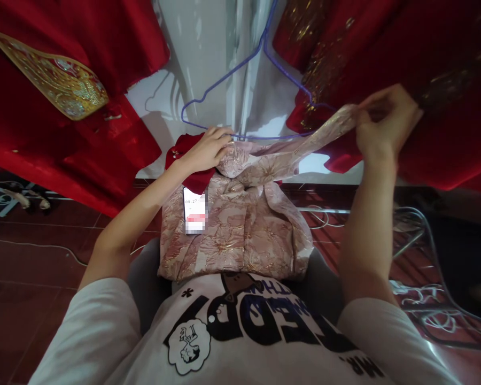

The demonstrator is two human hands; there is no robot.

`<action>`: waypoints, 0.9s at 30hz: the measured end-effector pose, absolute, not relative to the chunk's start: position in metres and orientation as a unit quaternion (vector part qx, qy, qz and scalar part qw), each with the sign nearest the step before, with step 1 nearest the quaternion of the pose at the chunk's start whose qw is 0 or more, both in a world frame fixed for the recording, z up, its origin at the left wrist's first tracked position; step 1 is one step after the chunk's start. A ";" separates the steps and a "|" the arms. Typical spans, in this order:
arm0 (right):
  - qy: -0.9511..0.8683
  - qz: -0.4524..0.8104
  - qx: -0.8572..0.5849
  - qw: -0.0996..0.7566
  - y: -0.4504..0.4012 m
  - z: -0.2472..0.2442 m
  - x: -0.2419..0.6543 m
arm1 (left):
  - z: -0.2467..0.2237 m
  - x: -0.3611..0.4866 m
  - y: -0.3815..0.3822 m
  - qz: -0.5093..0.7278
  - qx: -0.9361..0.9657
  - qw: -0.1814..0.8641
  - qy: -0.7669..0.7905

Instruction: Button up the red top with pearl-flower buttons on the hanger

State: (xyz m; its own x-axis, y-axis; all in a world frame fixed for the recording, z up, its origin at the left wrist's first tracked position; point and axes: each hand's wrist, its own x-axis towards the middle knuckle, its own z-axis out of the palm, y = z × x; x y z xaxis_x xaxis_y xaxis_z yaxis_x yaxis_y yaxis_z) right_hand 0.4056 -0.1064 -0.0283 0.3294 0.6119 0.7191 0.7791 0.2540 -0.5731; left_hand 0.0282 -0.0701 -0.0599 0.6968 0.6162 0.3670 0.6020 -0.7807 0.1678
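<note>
A pink brocade garment (224, 235) with gold floral threads lies across my lap. My right hand (387, 125) pinches the end of a raised strip of this fabric (280, 163), stretched up to the right. At the strip's other end, my left hand (208, 152) has its fingers curled over the bunched brocade, its fingertips partly hidden. Beneath that hand is a piece of red cloth (196, 179) with a small shiny ornament. A phone (194, 211) with a lit screen rests on the garment, just below the red cloth.
A purple hanger (224, 80) hangs in front of the pale wall, just beyond my hands. Red embellished garments (140, 117) hang on both sides. At the right stand a metal-framed chair (428, 235) and tangled white cables (436, 315) on the red tiled floor.
</note>
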 end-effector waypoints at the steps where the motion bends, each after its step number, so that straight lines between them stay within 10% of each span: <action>1: -0.569 -0.080 -0.614 0.540 -0.102 -0.029 0.406 | -0.059 0.027 -0.070 0.206 0.921 0.020 0.330; 20: -0.675 -0.047 -0.481 0.558 -0.058 -0.022 0.363 | -0.072 0.039 -0.064 0.272 0.909 0.123 0.292; 27: -0.687 -0.064 -0.533 0.490 -0.053 -0.033 0.364 | -0.078 0.000 -0.043 0.543 0.746 0.110 0.369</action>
